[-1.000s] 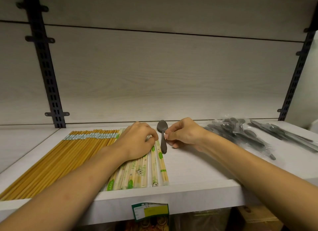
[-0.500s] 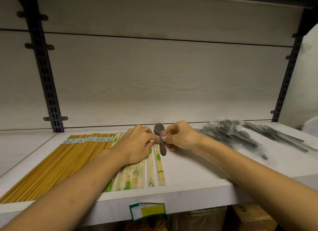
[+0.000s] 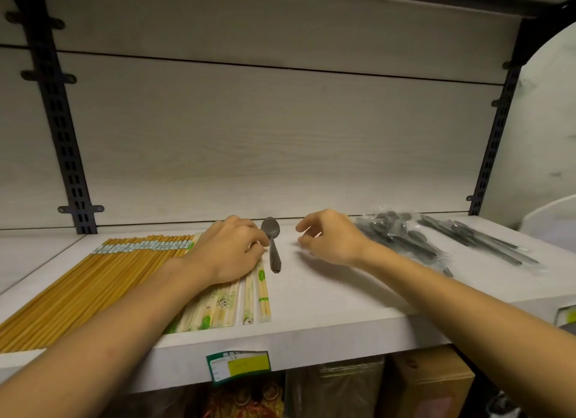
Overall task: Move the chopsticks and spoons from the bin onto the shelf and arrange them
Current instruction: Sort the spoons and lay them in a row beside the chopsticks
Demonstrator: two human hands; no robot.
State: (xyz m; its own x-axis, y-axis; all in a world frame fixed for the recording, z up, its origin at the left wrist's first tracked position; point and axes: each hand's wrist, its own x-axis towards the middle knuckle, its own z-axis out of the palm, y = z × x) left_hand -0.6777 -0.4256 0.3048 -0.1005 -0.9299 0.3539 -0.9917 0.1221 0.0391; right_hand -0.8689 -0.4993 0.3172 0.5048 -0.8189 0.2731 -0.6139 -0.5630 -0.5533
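Note:
A single grey spoon (image 3: pixel 272 244) lies on the white shelf (image 3: pixel 327 305), bowl toward the back wall. My left hand (image 3: pixel 229 252) rests palm down on the paper-wrapped chopsticks (image 3: pixel 237 302), its fingertips touching the spoon's handle from the left. To the right of the spoon, my right hand (image 3: pixel 332 238) hovers with fingers curled and apart, holding nothing. A row of yellow bamboo chopsticks (image 3: pixel 93 280) lies at the left. Plastic-wrapped spoons (image 3: pixel 402 240) are piled at the right, with more wrapped spoons (image 3: pixel 477 241) beyond them.
Black slotted uprights (image 3: pixel 67 156) stand at both ends of the back wall. A green and yellow price label (image 3: pixel 238 366) hangs on the shelf's front edge. Cardboard boxes (image 3: pixel 430 383) and bags sit below the shelf. A white rounded object (image 3: pixel 554 221) is at the far right.
My right hand has let go of the spoon and drawn away to the right. The spoon now lies flat beside the wrapped chopsticks. My left hand stays in place.

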